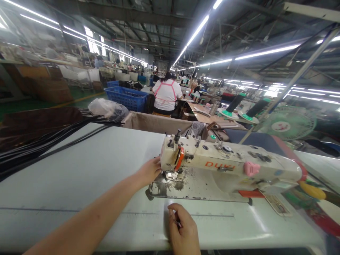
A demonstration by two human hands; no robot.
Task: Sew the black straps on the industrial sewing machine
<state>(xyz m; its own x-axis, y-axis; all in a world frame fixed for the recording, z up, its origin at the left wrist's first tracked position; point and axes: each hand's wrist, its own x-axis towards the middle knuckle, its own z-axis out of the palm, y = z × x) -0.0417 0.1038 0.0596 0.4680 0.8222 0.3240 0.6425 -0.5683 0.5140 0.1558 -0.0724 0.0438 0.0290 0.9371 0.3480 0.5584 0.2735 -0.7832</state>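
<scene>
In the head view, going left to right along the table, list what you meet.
Black straps → left hand → sewing machine → pink clip → yellow handle.

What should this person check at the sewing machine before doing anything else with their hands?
1. Left hand placed at the sewing machine head: ok, it touches the head's left end.
2. Fingers away from the needle area: not ok, they sit right beside it.
3. Right hand grip: ok, curled on a small dark object, resting on the table.
4. Fabric under the presser foot: cannot tell, none visible.
5. Black straps clear of the machine: ok, far left.
6. Thread cones upright: ok.
</scene>
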